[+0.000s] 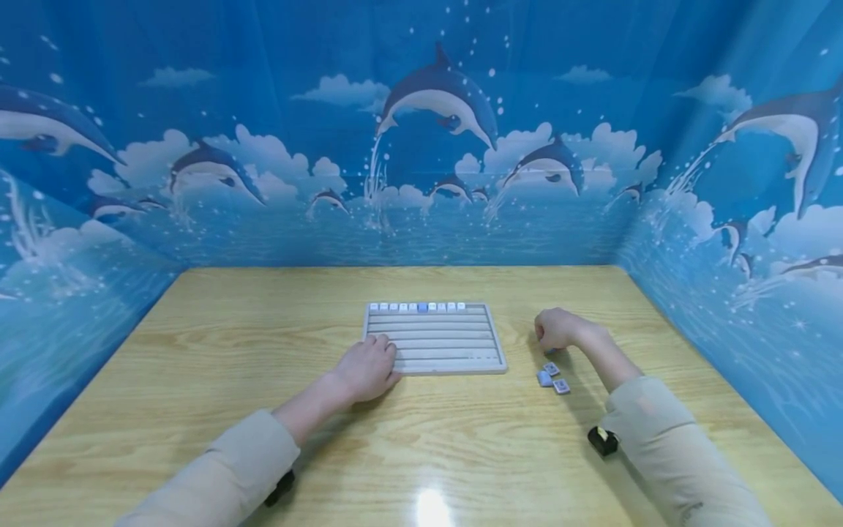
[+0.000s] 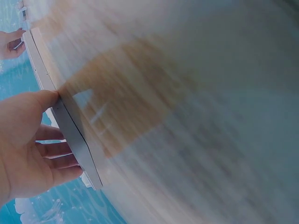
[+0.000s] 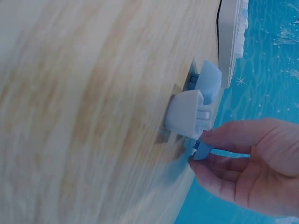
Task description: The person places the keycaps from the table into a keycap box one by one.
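Nearest the right-wrist camera, the right hand (image 3: 266, 168) pinches a blue key (image 3: 203, 150), near three loose keys (image 1: 561, 386) at the head view's right. Leftward, at centre, lies the board (image 1: 454, 370), long axis crosswise, its lower-left corner gripped by the left hand (image 1: 369, 368).

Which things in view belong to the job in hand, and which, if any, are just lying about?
Part of the job:
tray, edge gripped by the left hand
row of keycaps along its far side
blue keycap, pinched by the right hand
three loose keycaps nearby

Only surroundings:
wooden table
dolphin-print curtain
black device by the right sleeve
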Motion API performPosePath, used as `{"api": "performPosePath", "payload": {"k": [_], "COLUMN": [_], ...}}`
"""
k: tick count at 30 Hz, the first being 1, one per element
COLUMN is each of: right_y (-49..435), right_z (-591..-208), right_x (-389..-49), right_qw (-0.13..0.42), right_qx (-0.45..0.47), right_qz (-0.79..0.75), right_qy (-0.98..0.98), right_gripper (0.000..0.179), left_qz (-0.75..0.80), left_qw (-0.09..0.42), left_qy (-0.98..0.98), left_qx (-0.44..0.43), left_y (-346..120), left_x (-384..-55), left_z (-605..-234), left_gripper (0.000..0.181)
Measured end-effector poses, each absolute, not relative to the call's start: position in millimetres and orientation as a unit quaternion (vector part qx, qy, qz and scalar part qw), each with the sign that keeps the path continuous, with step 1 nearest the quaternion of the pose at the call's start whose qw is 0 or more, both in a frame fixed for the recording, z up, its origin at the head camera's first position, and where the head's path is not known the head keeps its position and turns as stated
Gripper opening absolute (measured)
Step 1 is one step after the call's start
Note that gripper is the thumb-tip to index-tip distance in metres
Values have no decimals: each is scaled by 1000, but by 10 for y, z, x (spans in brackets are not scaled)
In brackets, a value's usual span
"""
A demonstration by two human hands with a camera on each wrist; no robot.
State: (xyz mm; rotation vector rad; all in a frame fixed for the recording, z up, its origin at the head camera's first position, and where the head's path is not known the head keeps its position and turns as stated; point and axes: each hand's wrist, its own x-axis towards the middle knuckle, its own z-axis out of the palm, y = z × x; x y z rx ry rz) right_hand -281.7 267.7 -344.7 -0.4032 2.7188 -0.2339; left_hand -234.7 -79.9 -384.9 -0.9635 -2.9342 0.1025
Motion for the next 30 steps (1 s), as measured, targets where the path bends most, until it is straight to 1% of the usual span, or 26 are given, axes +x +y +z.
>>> {"api": "performPosePath", "payload": {"k": [6, 12, 18, 25, 30], "right_y": [2688, 2680, 2668, 2643, 2621], "right_z": [-3474, -3499, -3545, -3577, -3609], "right_x": [-2839, -2875, -2913, -2925, -2927], "right_qw": [147, 89, 29, -24, -64], "right_qx": [-170, -176, -172, -177, -192], "right_qz": [-72, -96, -126, -155, -164], "right_qy": [972, 976, 977, 972, 966], "right_gripper": [11, 21, 17, 22, 22], "left_qz": [28, 30, 30, 23, 22], "left_qw": [25, 32, 30, 28, 31], "left_qy": [-949, -948, -949, -949, -950], "left_qx": [-312, -315, -313, -312, -310], "left_y": [-797, -793, -786, -785, -786], "left_x": [-2342, -2351, -2350, -2343, -2342], "left_z": [-3844, -3854, -3854, -3858, -3868], "left_gripper": [40, 40, 40, 39, 38]}}
